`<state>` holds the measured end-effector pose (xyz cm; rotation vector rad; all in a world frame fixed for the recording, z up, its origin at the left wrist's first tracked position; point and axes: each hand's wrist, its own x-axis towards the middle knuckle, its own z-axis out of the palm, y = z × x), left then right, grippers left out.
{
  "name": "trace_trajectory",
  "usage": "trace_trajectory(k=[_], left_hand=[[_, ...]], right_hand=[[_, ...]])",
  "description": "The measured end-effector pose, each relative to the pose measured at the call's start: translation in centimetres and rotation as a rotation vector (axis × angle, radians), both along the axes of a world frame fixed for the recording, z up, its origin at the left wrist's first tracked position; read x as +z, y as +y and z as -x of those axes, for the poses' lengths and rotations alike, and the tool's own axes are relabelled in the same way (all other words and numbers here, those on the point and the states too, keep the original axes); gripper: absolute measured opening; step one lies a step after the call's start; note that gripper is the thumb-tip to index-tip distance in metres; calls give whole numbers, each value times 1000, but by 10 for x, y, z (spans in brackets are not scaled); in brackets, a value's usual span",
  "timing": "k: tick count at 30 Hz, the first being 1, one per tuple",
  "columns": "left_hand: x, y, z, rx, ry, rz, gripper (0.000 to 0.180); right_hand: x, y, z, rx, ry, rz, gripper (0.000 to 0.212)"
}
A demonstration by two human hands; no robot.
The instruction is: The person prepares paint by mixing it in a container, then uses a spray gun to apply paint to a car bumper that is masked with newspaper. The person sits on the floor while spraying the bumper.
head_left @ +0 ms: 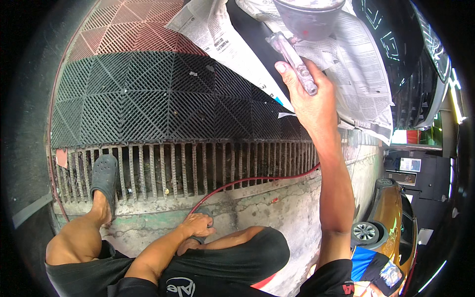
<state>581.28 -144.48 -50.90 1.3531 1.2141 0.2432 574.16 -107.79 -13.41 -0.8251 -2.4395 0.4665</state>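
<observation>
My right hand [316, 94] is wrapped round a spray gun [297, 64] coated in pale overspray, the thumb lying along its near side. A grey, paint-smeared cup [311, 22] sits at the gun's far end, over a dark panel [257, 42] bordered by newspaper sheets [361, 64]. Low down by my foot, my left hand [199, 225] is closed on a thin red hose [247, 180]. The hose curves right from that hand and passes behind my right forearm, which hides where it goes.
Black and red slatted floor tiles [143, 94] lie ahead, edged by a rusty metal grating [198, 168]. My shoe [105, 173] rests on the grating. Dark glossy car bodywork [401, 49] stands at the right. A gold car [388, 213] and a person in blue and black [368, 270] are further right.
</observation>
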Motion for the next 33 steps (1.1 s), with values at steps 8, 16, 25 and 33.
trace_trajectory(k=[8,16,25,33], left_hand=[[3,2,1,7,2,2,57],[1,0,2,20,3,-8,55],[-1,0,1,19,2,0,55],[-2,1,0,11,6,-2,57]], right_hand=[[-1,4,0,2,-8,-25,37],[7,-5,1,-48,-15,73,35],[10,-3,1,-34,-46,-26,38],[8,-5,0,-15,-52,-51,40]])
